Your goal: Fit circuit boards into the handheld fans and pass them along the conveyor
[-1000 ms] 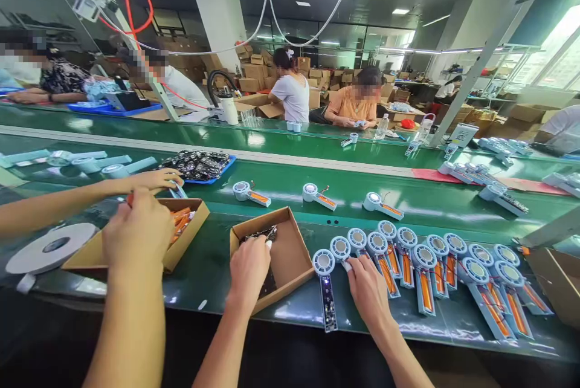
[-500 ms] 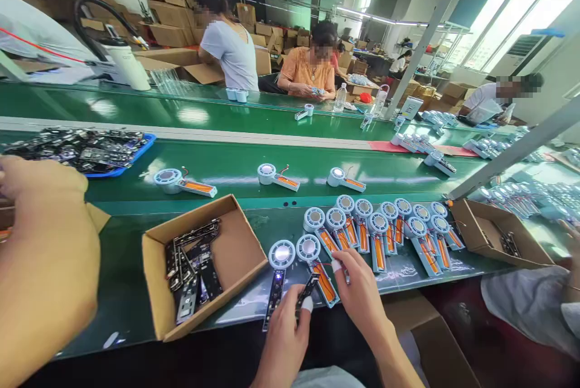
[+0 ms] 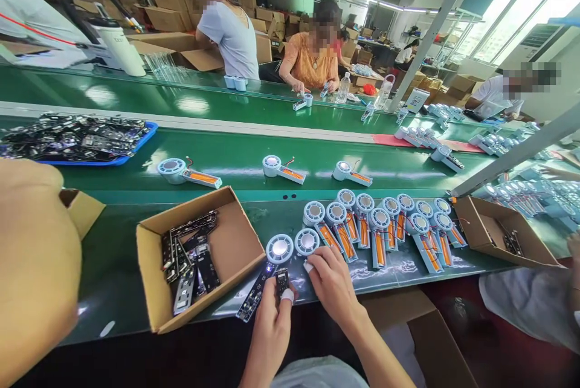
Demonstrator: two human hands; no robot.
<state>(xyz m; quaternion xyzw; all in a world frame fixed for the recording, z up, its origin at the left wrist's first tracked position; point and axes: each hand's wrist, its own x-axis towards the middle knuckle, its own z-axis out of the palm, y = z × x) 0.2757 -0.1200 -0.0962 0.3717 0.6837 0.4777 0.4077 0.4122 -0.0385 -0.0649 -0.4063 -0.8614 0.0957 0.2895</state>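
My left hand pinches a small black circuit board upright between thumb and fingers. Just left of it, a longer black circuit board with a glowing light slants down from a pale blue round fan head. A second pale blue fan lies beside that one, its handle mostly covered by my right hand. The right fingers are curled together just below this fan head, white covering on the thumb tip; what they grip is hidden. Both hands are above the bench's near edge.
A cardboard box of black boards stands left, a blue tray of boards behind it. More fans cluster right, beside another box. Fans lie along the green belt. Another person's arm reaches in at left.
My left hand has shifted left and tilted its board upright. My right hand has moved left over the second fan's handle. The lit board now slants to the lower left.
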